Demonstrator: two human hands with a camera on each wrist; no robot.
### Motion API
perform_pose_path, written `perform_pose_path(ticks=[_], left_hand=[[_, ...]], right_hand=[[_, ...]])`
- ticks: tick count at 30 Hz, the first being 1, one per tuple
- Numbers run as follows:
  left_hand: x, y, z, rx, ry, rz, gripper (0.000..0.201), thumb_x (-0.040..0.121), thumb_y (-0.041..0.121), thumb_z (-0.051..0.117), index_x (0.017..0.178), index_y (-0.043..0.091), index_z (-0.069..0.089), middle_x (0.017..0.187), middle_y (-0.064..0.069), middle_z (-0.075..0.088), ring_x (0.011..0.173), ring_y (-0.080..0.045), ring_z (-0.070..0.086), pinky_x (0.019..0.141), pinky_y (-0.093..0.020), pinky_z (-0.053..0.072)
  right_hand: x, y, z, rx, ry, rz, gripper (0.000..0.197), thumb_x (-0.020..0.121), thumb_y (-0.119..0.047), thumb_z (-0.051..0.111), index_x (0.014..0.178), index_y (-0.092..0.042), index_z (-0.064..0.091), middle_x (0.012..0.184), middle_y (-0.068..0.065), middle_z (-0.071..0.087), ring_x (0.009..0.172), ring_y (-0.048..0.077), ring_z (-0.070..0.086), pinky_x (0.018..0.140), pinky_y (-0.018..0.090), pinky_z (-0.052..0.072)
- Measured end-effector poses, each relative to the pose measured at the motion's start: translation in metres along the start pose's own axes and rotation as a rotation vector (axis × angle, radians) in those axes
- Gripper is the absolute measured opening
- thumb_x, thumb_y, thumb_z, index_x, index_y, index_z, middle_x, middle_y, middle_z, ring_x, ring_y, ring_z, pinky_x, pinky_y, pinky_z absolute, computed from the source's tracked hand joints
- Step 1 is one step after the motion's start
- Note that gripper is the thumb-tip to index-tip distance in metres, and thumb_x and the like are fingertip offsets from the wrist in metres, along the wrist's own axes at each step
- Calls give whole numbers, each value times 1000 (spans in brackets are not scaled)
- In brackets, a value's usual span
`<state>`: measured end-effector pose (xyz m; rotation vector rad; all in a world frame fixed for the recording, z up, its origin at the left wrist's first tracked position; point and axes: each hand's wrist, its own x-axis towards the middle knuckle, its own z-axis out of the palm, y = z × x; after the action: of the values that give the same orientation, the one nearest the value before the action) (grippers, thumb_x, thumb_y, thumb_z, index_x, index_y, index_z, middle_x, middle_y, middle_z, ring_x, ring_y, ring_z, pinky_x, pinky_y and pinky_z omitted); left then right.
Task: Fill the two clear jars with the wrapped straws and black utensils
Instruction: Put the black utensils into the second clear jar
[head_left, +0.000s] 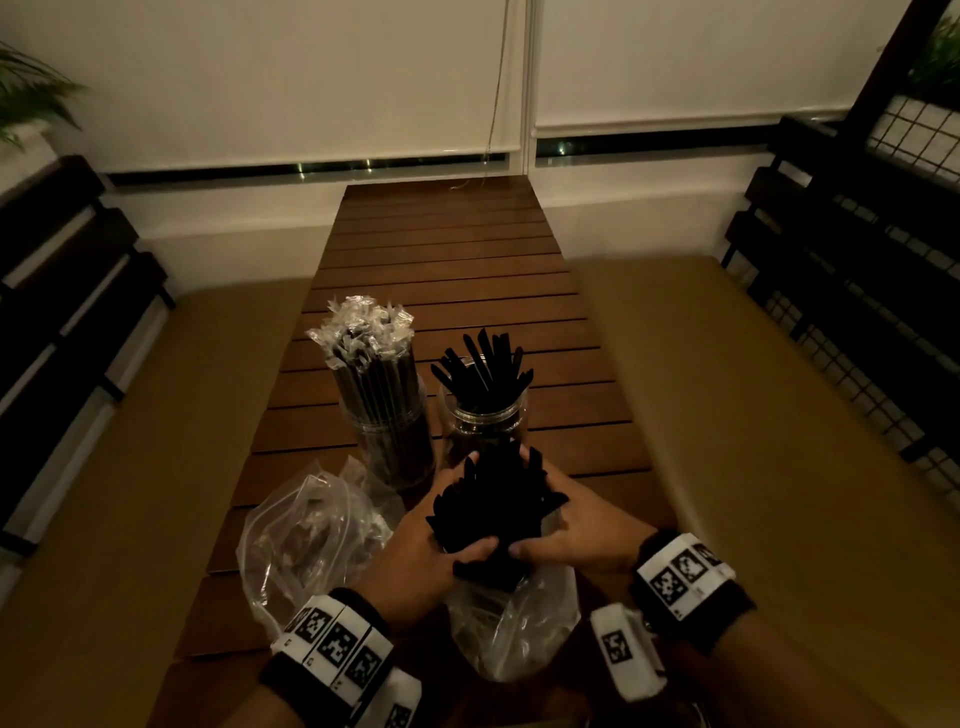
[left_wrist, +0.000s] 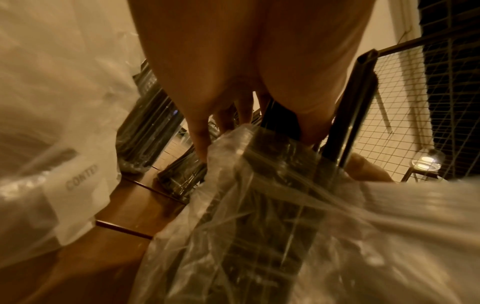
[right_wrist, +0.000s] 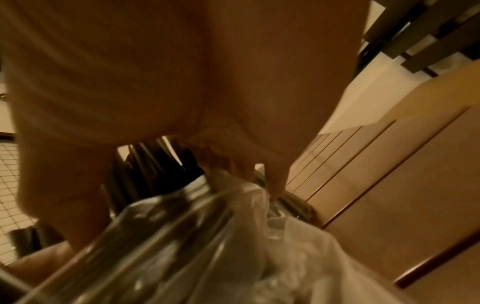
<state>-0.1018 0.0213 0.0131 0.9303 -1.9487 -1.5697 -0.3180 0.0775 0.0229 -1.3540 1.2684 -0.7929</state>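
Note:
Two clear jars stand side by side on the wooden slat table (head_left: 447, 249). The left jar (head_left: 397, 441) is packed with wrapped straws (head_left: 371, 343). The right jar (head_left: 483, 415) holds several black utensils (head_left: 483, 364) standing upright. Just in front of it, my left hand (head_left: 431, 540) and right hand (head_left: 576, 525) together grip a thick bundle of black utensils (head_left: 493, 504), partly drawn out of a clear plastic bag (head_left: 514, 629). In the left wrist view my fingers (left_wrist: 200, 131) press the bag (left_wrist: 259, 205) around the bundle; the right wrist view is blurred.
An emptied, crumpled clear bag (head_left: 306, 535) lies on the table to the left of my hands. Tan cushioned benches (head_left: 779, 441) flank the table, with dark slatted backs (head_left: 67, 291) and a wire mesh panel (head_left: 904, 130) beyond. Bare slats stretch behind the jars.

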Motion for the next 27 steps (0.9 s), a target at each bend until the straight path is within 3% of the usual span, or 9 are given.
perform_pose_path(ticks=[3,5,7,11,14,16,19,21,27], left_hand=[[3,-1,-1,24,22,23,56,84,6,75,122,32,43,111,19,65,106,-4,65,83,-19,53],[3,-3,-1,23,84,37,58,83,5,75,113,43,44,109,21,64,104,-3,65,82,-19,54],[3,-2,0,11,112,51,56,82,6,76,109,44,45,107,17,64,102,-7,66,82,-23,55],[2,0,-1,-5,126,62,51,75,24,77,113,36,45,109,11,64,104,-12,66,87,-34,58],[3,0,0,-5,120,59,52,76,27,75,116,37,45,113,14,64,108,-9,65,88,-28,56],[3,1,2,-5,111,53,53,77,27,74,119,38,43,115,18,63,109,-5,64,88,-23,54],[2,5,4,-38,94,73,54,78,32,71,121,17,43,110,7,64,106,-14,66,92,-34,55],[2,7,4,-44,95,80,53,77,31,70,119,14,44,107,4,64,101,-16,67,91,-38,56],[1,6,4,-32,102,51,42,88,19,68,122,23,44,110,11,62,105,-12,65,87,-20,53]], right_hand=[[4,-3,10,22,30,-55,89,81,3,74,151,-29,30,137,1,58,128,14,57,105,37,50],[3,-5,16,32,90,-83,66,83,2,72,139,-22,46,127,7,64,120,20,62,102,43,53],[1,-5,21,28,168,-107,44,83,-1,71,124,-12,57,117,13,68,112,27,66,99,48,54],[-1,-9,25,91,261,-109,17,86,1,70,101,-7,67,102,13,73,101,26,71,89,42,59],[0,-15,23,166,310,-114,16,89,5,65,103,-3,66,100,11,74,97,16,72,83,26,58],[2,-18,22,173,338,-135,16,90,8,63,103,0,64,97,11,73,94,14,71,81,24,57],[4,-22,23,159,380,-150,16,89,8,64,99,-4,63,88,-1,70,87,5,69,77,20,55],[5,-24,24,144,405,-150,14,88,6,67,95,-5,63,83,-6,69,83,1,67,76,17,53],[3,-36,17,156,529,-108,10,86,-2,72,93,-4,66,82,-1,70,80,7,70,71,19,54]])
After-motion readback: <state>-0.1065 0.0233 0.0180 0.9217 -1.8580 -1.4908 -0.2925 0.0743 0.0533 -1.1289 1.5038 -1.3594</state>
